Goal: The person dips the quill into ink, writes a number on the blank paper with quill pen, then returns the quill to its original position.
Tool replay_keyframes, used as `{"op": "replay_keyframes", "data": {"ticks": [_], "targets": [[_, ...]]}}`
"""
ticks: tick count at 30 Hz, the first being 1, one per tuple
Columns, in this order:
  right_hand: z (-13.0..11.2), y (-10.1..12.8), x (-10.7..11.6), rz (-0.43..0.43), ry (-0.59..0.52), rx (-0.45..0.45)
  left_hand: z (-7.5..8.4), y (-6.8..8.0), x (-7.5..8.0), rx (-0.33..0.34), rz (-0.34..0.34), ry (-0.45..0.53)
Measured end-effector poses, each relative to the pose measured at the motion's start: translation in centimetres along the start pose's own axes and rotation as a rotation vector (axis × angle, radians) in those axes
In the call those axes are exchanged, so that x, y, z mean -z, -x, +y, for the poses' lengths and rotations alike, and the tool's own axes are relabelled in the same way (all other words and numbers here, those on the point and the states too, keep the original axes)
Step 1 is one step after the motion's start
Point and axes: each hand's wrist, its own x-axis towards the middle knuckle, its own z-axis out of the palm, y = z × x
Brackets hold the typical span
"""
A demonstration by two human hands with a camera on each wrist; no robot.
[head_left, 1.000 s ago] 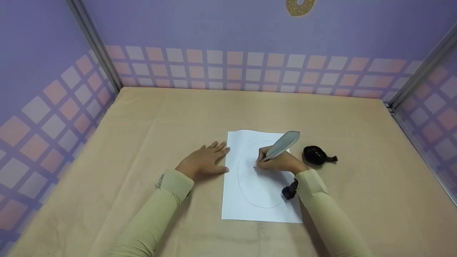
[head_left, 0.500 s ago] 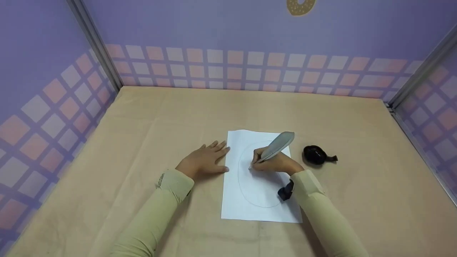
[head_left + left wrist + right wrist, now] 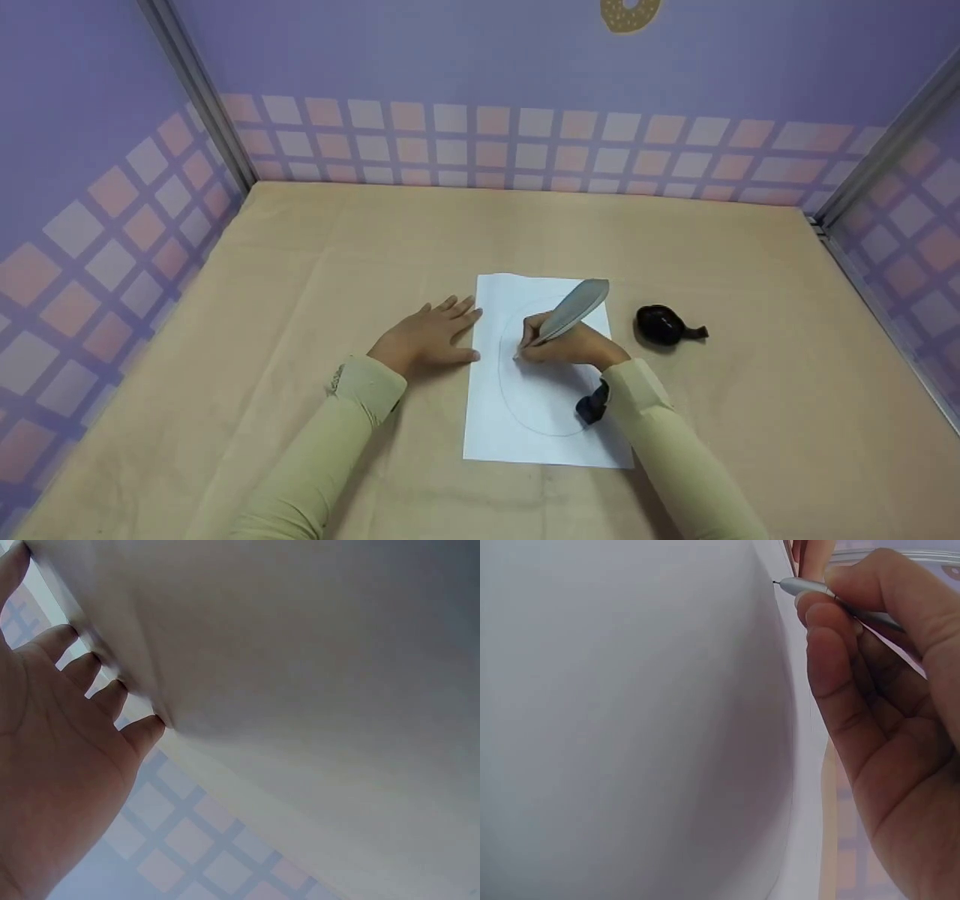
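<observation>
My right hand (image 3: 571, 346) pinches a grey feather pen (image 3: 576, 306), its plume leaning up to the right. In the right wrist view the pen's silver barrel (image 3: 806, 587) sits between thumb and fingers, the dark tip at the paper's surface. Under this hand lies a white sheet of paper (image 3: 487, 439) with a thin, large oval outline, partly covered by the hand and forearm. My left hand (image 3: 427, 337) rests flat on the tablecloth with fingers spread, thumb and fingertips touching the sheet's left edge. The left wrist view shows its palm (image 3: 60, 757) and straight fingers.
A small glossy black dish (image 3: 660, 325) with a short stub handle stands right of the sheet. Beige cloth (image 3: 337, 247) covers the table. Purple checkered walls (image 3: 525, 142) enclose the back and sides. A black wrist device (image 3: 592, 406) hangs below my right cuff.
My right hand has slid left and slightly down across the sheet with the feather pen, toward the oval's left side. My left hand and the black dish stay in place.
</observation>
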Motion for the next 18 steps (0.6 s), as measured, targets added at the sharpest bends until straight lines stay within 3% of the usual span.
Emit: {"op": "replay_keyframes", "data": {"ticks": [6,13,18], "targets": [[-2.7,0.6,-0.2,-0.019,0.007,-0.025,0.1,0.2,0.2,0.008,0.005,0.033],[-0.2,-0.3,-0.5,-0.027,-0.003,-0.021,0.1,0.1,0.2,0.006,0.001,0.021],[-0.2,-0.5,-0.8,-0.043,-0.002,0.009,0.0,0.1,0.1,0.003,0.005,0.028]]}}
